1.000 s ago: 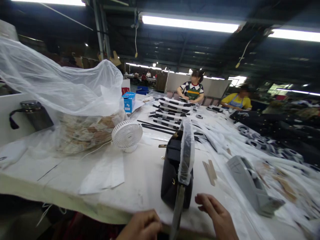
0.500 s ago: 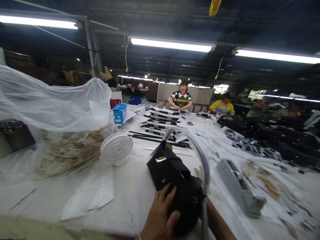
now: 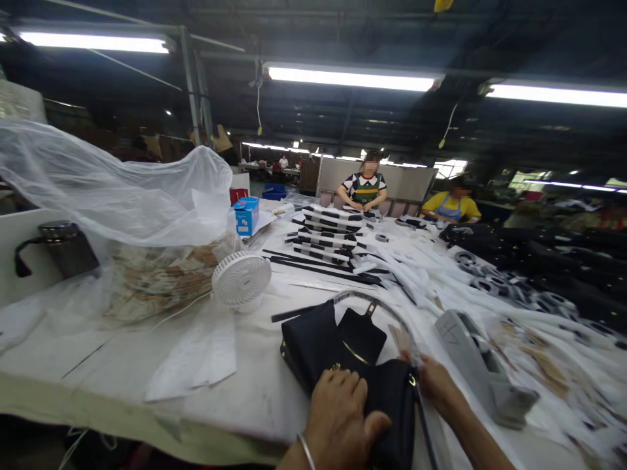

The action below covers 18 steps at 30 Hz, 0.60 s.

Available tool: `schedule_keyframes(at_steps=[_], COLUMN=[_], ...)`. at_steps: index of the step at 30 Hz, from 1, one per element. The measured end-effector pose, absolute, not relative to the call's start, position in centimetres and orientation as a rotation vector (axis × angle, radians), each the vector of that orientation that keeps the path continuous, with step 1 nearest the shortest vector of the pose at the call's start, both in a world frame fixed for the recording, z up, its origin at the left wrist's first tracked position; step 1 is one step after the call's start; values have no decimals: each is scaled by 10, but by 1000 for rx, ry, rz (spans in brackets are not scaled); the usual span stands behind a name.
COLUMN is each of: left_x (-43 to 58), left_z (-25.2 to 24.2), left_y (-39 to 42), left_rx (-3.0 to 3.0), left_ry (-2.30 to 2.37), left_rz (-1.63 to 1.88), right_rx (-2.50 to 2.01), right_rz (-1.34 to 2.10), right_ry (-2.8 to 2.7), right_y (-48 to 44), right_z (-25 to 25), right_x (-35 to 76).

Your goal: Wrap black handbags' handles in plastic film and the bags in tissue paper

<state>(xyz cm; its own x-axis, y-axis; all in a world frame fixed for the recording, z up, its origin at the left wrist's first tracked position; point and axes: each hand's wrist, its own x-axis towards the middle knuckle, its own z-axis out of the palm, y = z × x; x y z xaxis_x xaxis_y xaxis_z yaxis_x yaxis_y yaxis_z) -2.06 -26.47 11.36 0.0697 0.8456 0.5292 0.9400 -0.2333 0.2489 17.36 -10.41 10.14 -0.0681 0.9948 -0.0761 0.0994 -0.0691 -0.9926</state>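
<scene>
A black handbag [image 3: 313,346] with gold fittings sits on the white table in front of me. Its flap [image 3: 365,336] is turned back, away from the front, with a gold clasp piece at the tip. My left hand [image 3: 340,411] is closed over the bag's near side, fingers by a small gold fitting and thumb apart. At the bag's right end, my right hand [image 3: 434,382] grips the lower part of the arched handle [image 3: 404,324], which has a clear wrapping. Some of the right fingers are hidden behind the handle.
A grey tape dispenser [image 3: 484,365] stands right of the bag. To the left are a white fan [image 3: 241,279], a plastic bag of paper pieces [image 3: 161,277] and a metal jug [image 3: 67,248]. Wrapped strips [image 3: 333,238] are stacked beyond. Two people work across the table.
The bag's flap has gone from lying over the front to turned back. My right hand has come into view at the handle. The view has shifted slightly left.
</scene>
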Motion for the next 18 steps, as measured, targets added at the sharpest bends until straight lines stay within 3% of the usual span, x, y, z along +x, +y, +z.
schedule_keyframes(at_steps=[4,8,13,18], left_x=[-28,-73,-133,-140], left_z=[144,165,168,163], left_y=[-260,-257,-246,-262], left_rx=[-2371,-2588,-2522,-2514], left_ry=[-1994,-1686,-1733,-1769], left_rz=[-774,-947,-614,-416], right_rx=[-1469,-1343,-777,-785], right_rz=[994,467,-45,-184], right_ry=[-1258,-1801,-2414,-2395], right_y=[-120,-193,-258,-226], right_z=[134,163,146,130], right_x=[198,185,136,131])
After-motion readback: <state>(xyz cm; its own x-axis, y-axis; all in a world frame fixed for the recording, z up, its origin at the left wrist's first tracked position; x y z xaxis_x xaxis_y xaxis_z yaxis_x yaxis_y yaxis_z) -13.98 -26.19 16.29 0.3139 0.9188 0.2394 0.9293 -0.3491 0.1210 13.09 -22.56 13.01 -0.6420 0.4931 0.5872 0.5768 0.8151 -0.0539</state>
